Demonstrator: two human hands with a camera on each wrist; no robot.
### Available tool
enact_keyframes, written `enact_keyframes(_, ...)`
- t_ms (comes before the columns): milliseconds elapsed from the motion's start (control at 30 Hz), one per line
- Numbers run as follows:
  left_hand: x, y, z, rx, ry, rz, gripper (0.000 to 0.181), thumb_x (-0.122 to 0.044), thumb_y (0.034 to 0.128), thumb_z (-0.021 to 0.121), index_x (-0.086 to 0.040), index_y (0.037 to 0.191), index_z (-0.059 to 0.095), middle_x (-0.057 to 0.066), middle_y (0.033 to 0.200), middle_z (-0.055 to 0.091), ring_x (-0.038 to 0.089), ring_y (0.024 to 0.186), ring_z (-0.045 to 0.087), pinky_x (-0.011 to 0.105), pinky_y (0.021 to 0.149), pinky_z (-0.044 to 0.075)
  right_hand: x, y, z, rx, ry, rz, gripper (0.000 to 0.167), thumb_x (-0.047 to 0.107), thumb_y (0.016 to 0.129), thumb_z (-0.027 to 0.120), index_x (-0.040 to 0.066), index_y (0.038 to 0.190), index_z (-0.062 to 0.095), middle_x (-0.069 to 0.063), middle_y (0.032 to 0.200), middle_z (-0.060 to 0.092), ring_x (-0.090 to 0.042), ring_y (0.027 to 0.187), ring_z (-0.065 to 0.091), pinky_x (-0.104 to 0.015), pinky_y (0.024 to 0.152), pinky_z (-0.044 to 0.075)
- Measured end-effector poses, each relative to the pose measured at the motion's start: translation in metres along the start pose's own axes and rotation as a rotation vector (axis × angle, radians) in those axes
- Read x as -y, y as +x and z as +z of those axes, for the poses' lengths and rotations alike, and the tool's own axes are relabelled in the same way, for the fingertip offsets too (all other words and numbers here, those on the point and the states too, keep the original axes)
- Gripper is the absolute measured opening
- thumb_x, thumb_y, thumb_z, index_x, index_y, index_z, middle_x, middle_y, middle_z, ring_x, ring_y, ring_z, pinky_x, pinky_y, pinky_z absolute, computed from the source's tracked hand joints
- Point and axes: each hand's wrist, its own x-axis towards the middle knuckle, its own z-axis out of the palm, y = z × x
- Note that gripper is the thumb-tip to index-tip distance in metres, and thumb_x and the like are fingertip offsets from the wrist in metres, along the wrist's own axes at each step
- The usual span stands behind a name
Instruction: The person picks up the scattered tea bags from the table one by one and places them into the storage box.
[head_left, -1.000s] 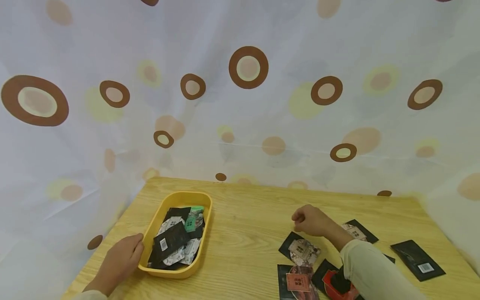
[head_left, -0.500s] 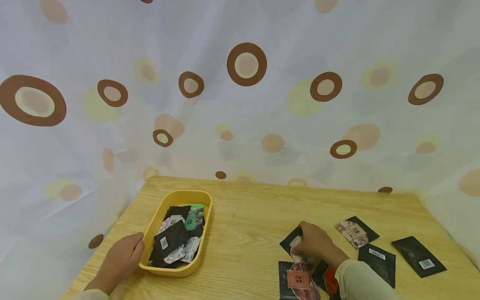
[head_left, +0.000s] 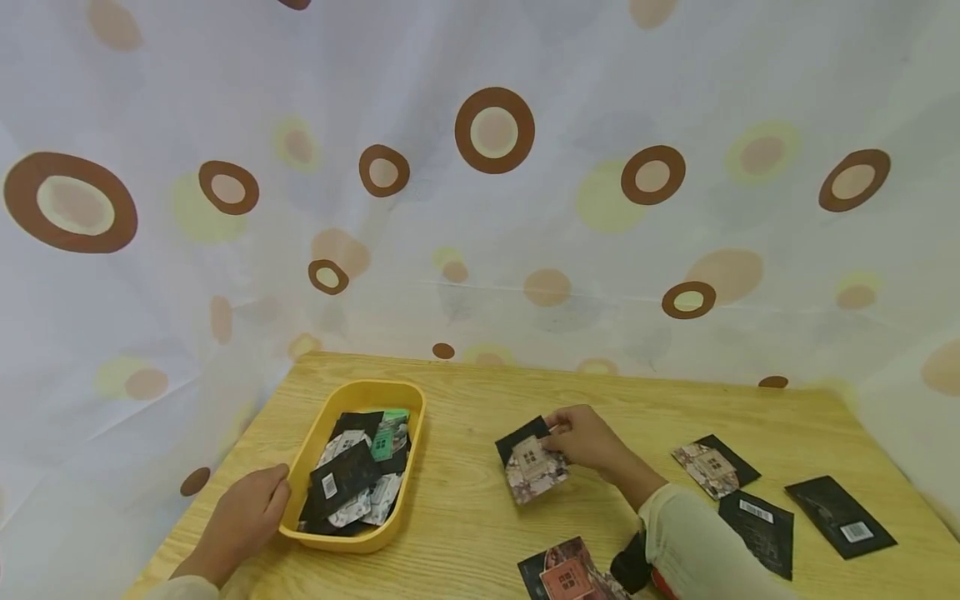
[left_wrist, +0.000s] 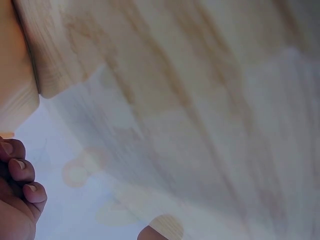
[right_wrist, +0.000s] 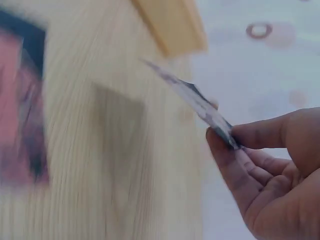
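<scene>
My right hand [head_left: 592, 446] pinches a black sachet with a pale floral label [head_left: 531, 467] by one edge, raised off the table; in the right wrist view, thumb and forefinger clasp the thin sachet [right_wrist: 192, 102] nearly edge-on. At the left, my left hand [head_left: 243, 512] grips the near left rim of a yellow plastic basket [head_left: 360, 546]. Several black sachets [head_left: 341, 479] with white, green and plain faces lie piled in the basket. The left wrist view catches only curled fingers [left_wrist: 25, 175] beside the basket's wall [left_wrist: 17, 75].
On the wooden table [head_left: 465, 500], a red-label sachet [head_left: 566, 579] lies at the front, partly covering others. Farther right are a floral sachet [head_left: 708, 467] and two barcode-side-up sachets [head_left: 761, 529], [head_left: 840, 517]. A dotted white curtain [head_left: 570, 217] hangs behind.
My right hand came down on the floral sachet, took hold of it, and carried it up and left. The red-label sachet shifted and turned. My left hand stayed on the basket.
</scene>
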Motion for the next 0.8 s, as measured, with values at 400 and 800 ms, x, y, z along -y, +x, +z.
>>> enact_keyframes(400, -0.001, -0.003, -0.001, 0.022, -0.015, -0.024, 0.03, -0.007, 0.0969, 0.045, -0.017, 0.069, 0.039, -0.006, 0.061, 0.031, 0.008, 0.058, 0.033, 0.025, 0.059, 0.031, 0.081, 0.026, 0.111, 0.115, 0.365, -0.084, 0.049, -0.01, 0.088, 0.059, -0.001, 0.135, 0.05, -0.006, 0.083, 0.043, -0.017, 0.068, 0.054, -0.034, 0.064, 0.057)
enact_keyframes(800, 0.001, -0.001, -0.004, 0.048, -0.01, -0.035, 0.03, -0.009, 0.0988, 0.044, -0.017, 0.07, 0.04, -0.005, 0.061, 0.033, 0.009, 0.058, 0.034, 0.026, 0.06, 0.032, 0.086, 0.023, 0.162, 0.151, 0.117, -0.31, 0.051, -0.01, 0.086, 0.059, -0.003, 0.136, 0.052, -0.013, 0.112, 0.057, -0.021, 0.099, 0.06, -0.031, 0.084, 0.054)
